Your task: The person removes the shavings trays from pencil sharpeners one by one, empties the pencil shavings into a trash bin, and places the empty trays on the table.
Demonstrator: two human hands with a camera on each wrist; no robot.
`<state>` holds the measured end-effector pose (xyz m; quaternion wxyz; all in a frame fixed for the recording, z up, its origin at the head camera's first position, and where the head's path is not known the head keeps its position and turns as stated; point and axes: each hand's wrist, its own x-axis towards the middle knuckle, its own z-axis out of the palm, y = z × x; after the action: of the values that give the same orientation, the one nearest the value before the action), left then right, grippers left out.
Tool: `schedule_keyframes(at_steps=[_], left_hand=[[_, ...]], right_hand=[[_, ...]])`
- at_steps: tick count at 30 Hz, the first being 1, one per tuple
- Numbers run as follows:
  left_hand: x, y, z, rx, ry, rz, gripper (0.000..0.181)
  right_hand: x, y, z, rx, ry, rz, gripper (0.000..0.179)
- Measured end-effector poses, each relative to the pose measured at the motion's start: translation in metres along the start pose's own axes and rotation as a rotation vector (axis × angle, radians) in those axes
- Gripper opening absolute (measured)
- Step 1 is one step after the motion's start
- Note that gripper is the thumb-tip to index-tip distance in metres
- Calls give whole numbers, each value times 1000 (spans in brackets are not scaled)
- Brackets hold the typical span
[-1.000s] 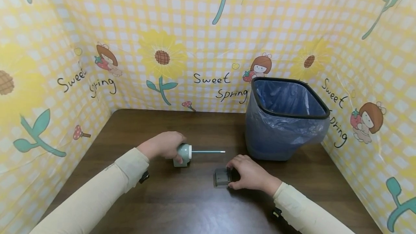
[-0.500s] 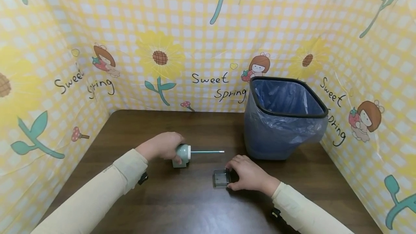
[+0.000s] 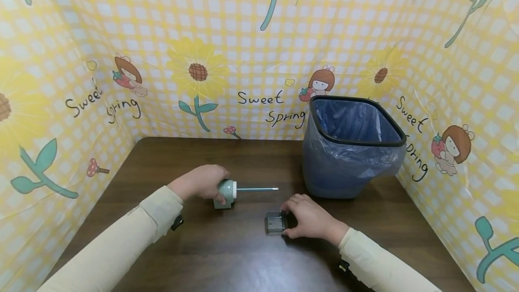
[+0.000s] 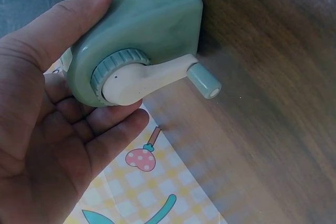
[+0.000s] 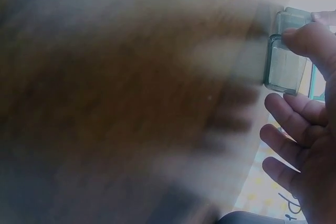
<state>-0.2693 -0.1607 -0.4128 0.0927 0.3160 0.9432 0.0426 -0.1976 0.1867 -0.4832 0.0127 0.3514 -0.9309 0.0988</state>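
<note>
A pale green crank pencil sharpener point(image 3: 225, 194) lies close over the table, gripped by my left hand point(image 3: 206, 183). A blue pencil point(image 3: 257, 189) sticks out of its white front and points right. In the left wrist view the thumb lies along the sharpener's body point(image 4: 163, 19), and the white crank arm point(image 4: 152, 81) ends in a green knob point(image 4: 205, 81). Right of it, my right hand point(image 3: 310, 218) pinches a small see-through grey shavings drawer point(image 3: 275, 223) by its right end. In the right wrist view the thumb is on the drawer point(image 5: 283, 64) and the other fingers are spread loosely.
A bin with a black rim point(image 3: 357, 143) and a blue plastic liner stands at the back right, just beyond my right hand. The dark wooden table point(image 3: 202, 256) is walled on its visible sides by a yellow checked cloth point(image 3: 251, 57).
The shavings drawer has tipped slightly, so more of its inside shows. Both hands keep their hold and barely move; the whole head view drifts a little to the left.
</note>
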Motion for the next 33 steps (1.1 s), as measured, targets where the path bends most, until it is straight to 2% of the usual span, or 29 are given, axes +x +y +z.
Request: schedule_keyframes(at_steps=[7, 15, 22, 28, 33], left_hand=[[0, 0, 0, 2, 8, 17, 64], [2, -3, 1, 19, 18, 23, 65], [3, -2, 3, 8, 18, 33, 64], [4, -2, 0, 9, 28, 40, 61], [2, -1, 1, 19, 20, 31, 64]], right_hand=[[0, -3, 0, 12, -3, 10, 56], [1, -4, -1, -9, 27, -15, 55], [0, -2, -1, -3, -4, 6, 56], [1, 0, -1, -23, 39, -25, 55], [0, 0, 1, -30, 32, -32, 56]])
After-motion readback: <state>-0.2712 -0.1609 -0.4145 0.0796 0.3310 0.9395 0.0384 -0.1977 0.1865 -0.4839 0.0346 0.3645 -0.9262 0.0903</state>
